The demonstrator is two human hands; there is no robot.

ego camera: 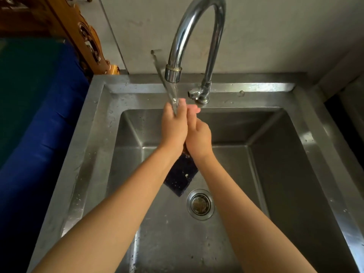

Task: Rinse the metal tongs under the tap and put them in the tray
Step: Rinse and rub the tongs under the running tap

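The metal tongs (pixel 160 70) are a thin steel strip that points up and to the left, past the spout of the tap (pixel 173 72). A stream of water (pixel 174 91) runs from the spout onto the tongs and my fingers. My left hand (pixel 173 128) is closed around the tongs' lower part above the sink basin. Pressed against it from the right, my right hand (pixel 198 136) also wraps the tongs, its fingertips stretched forward. The lower end of the tongs is hidden between my palms. No tray is in view.
The steel sink (pixel 275 174) has a drain (pixel 200 204) near its middle, and a dark blue flat object (pixel 180 177) lies on the bottom below my wrists. The tap's valve handle (pixel 194 93) sits on the back rim. A blue-covered surface (pixel 39 115) borders the sink on the left.
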